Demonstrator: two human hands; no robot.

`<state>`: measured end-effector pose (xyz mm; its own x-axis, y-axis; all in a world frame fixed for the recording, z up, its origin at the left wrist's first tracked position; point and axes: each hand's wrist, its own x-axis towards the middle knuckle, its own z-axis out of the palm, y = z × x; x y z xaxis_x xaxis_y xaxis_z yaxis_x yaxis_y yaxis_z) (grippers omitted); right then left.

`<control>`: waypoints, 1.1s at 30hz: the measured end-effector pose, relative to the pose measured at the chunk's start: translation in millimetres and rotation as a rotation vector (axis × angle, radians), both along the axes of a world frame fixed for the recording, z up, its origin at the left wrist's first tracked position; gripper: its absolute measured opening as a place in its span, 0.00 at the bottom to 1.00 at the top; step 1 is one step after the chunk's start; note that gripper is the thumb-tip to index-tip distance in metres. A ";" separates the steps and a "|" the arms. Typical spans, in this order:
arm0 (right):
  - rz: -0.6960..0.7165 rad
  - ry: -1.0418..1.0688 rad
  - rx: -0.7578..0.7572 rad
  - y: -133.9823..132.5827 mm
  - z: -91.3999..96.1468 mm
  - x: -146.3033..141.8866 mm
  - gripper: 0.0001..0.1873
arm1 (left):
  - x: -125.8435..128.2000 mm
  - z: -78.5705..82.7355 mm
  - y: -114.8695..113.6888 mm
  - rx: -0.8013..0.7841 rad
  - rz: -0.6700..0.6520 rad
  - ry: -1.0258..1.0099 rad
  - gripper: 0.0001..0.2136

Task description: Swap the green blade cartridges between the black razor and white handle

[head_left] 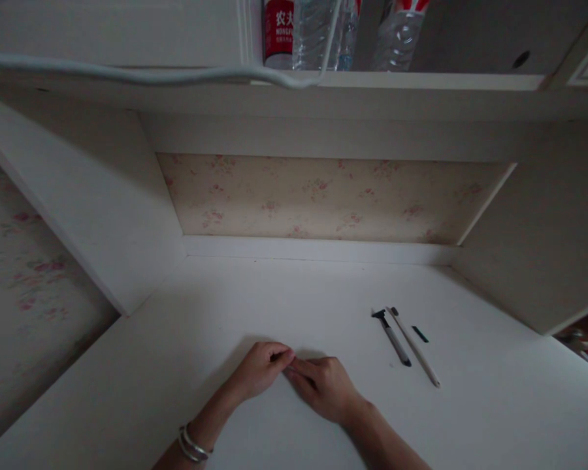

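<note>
My left hand (264,367) and my right hand (327,386) meet low over the white desk, near its middle. Thumb and fingers of the left are closed in a pinch, and their tips touch the fingertips of the right. The right hand's fingers are pressed together, pointing left. Something small and pale may be between the fingertips, but it is too small and too covered to name. To the right lie a grey-handled, T-headed tool like a razor (394,342), a white toothbrush (415,351) with dark bristles, and a short dark strip (420,334).
The white desk (274,294) has side panels left and right. An overhead shelf (421,81) holds plastic bottles (399,39) and a red-labelled bottle (279,32). A white cable (151,77) hangs across its front. Bracelets (193,445) circle my left wrist.
</note>
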<state>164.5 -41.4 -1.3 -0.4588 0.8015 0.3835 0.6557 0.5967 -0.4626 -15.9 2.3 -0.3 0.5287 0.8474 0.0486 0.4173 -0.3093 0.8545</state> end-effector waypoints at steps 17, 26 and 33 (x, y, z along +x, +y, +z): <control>0.036 -0.132 -0.046 4.6 -12.1 2.0 0.16 | -2.1 -2.9 -0.6 0.024 -0.050 0.073 0.17; 0.036 -0.160 -0.047 2.6 -8.8 2.1 0.18 | -1.7 -3.1 0.4 0.062 -0.063 0.085 0.16; 0.025 -0.167 -0.047 2.9 -8.7 1.4 0.18 | -2.2 -5.9 0.2 0.068 -0.058 0.116 0.17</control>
<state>165.9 -38.6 -9.9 -0.5335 0.8039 0.2627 0.7109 0.5945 -0.3757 -18.1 2.5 -6.2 0.5821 0.8122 0.0403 0.4919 -0.3911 0.7778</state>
